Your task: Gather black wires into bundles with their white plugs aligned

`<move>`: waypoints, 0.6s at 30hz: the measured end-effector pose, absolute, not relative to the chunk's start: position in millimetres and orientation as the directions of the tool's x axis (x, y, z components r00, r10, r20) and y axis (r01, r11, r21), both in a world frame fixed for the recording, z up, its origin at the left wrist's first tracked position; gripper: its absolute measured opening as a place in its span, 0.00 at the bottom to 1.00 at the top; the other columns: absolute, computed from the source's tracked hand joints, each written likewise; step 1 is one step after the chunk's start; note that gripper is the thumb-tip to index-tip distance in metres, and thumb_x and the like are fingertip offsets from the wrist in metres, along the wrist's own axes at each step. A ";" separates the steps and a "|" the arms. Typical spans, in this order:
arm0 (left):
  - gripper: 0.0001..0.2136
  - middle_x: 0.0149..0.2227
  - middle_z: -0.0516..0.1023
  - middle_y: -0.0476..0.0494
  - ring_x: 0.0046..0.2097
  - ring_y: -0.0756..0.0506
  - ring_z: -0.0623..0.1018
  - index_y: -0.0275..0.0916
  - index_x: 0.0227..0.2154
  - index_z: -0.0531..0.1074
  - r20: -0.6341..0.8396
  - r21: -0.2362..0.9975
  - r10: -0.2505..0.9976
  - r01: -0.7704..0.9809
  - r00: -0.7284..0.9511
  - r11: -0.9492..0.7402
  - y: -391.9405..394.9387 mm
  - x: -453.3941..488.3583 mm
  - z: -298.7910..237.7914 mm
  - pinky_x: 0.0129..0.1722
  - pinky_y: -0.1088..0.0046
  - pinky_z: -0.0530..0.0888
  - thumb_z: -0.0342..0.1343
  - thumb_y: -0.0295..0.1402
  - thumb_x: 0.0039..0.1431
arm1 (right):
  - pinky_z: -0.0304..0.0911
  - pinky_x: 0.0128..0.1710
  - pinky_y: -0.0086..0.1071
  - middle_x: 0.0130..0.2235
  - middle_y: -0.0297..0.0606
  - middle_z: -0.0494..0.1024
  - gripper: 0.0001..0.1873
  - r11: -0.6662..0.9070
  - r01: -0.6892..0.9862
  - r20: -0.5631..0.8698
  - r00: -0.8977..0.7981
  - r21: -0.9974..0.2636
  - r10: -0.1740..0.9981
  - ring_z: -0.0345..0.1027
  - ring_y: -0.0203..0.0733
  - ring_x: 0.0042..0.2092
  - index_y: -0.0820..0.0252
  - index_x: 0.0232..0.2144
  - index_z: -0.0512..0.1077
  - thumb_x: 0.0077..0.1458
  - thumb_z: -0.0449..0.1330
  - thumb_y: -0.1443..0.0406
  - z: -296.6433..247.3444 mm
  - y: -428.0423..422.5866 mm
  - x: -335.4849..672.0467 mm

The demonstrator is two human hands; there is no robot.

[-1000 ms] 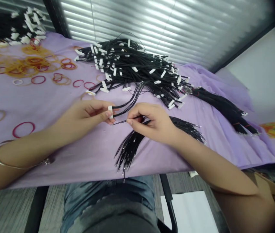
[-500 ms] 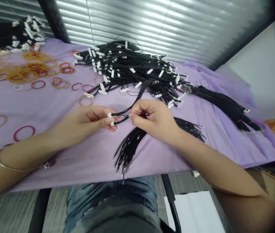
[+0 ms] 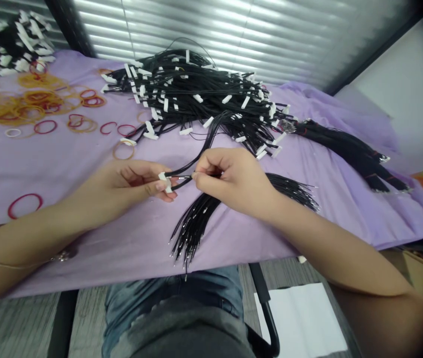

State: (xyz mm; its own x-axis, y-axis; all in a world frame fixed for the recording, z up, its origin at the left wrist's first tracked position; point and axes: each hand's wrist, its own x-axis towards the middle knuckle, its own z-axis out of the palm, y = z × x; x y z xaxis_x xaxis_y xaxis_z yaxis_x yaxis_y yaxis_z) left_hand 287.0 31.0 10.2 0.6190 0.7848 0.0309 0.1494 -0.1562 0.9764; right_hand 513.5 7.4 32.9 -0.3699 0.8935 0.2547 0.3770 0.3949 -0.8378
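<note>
Between thumb and fingers, my left hand (image 3: 137, 184) holds a white connector (image 3: 165, 182) with black wires running out of its right side. My right hand (image 3: 230, 179) is closed in a pinch on a thin black wire (image 3: 181, 177), whose silvery end points at the connector; whether the tip sits inside it I cannot tell. Other wires from the connector curve up behind my right hand towards the heap. Beneath that hand lies a loose bunch of black wires (image 3: 194, 228) with bare metal tips, fanned towards the table's front edge and to the right.
A big heap of black cables (image 3: 196, 89) with white connectors lies at the back. Tied wire bundles (image 3: 346, 149) rest at the right. Rubber bands (image 3: 43, 104) are scattered on the left of the purple cloth (image 3: 122, 243). More connector cables (image 3: 28, 44) sit far left.
The view has shifted slightly, so the tabletop things appear a little further left and higher. Both hands keep the same grips, the wire tip still close to the connector.
</note>
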 end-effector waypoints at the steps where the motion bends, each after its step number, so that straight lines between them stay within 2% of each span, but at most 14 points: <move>1: 0.05 0.31 0.82 0.49 0.34 0.50 0.79 0.42 0.34 0.80 0.028 0.975 0.789 0.157 0.613 -0.157 30.9 287.0 10.1 0.39 0.78 0.76 0.62 0.36 0.60 | 0.49 0.24 0.24 0.21 0.27 0.66 0.06 0.386 0.376 0.246 -0.369 -0.842 0.896 0.54 0.27 0.23 0.64 0.21 0.67 0.48 0.56 0.71 33.1 7.3 513.5; 11: 0.11 0.32 0.83 0.45 0.35 0.46 0.81 0.40 0.36 0.82 -0.005 0.965 0.822 0.218 0.569 -0.145 31.5 286.8 9.0 0.39 0.76 0.77 0.64 0.42 0.57 | 0.50 0.24 0.24 0.22 0.28 0.67 0.06 0.416 0.372 0.259 -0.405 -0.830 0.877 0.56 0.27 0.25 0.64 0.22 0.67 0.49 0.56 0.71 32.2 5.9 514.0; 18: 0.06 0.31 0.83 0.45 0.33 0.47 0.81 0.46 0.32 0.82 0.025 0.967 0.830 0.197 0.558 -0.161 32.3 288.8 6.0 0.37 0.79 0.78 0.64 0.40 0.56 | 0.51 0.25 0.24 0.23 0.28 0.66 0.07 0.508 0.375 0.292 -0.500 -0.775 0.815 0.55 0.27 0.25 0.64 0.22 0.66 0.51 0.57 0.72 32.8 5.9 515.4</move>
